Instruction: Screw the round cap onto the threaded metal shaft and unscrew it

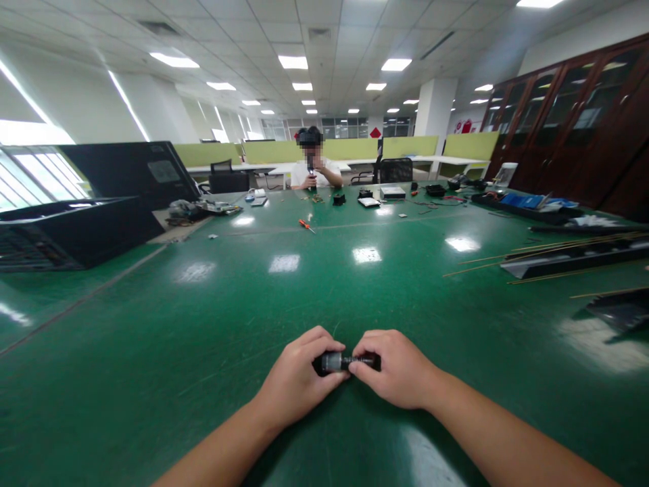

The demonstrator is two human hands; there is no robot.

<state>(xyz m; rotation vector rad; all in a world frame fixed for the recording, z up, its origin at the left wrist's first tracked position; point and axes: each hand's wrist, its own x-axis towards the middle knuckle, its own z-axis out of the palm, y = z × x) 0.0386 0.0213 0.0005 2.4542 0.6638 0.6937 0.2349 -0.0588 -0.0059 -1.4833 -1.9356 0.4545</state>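
Black cylinder (332, 362) stretches crosswise at the lower centre of the frame, its left end pinched by the left hand (298, 373) between thumb and fingers, its right end likewise by the right hand (399, 368), over the green table (228, 291).

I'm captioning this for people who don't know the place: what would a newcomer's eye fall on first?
Probably the broad, glossy green tabletop, filling much of the view. Low in the middle, the left hand and right hand both grip a small dark cylinder. Farther back lies an orange-handled screwdriver, with a person in a white top beyond the far edge.
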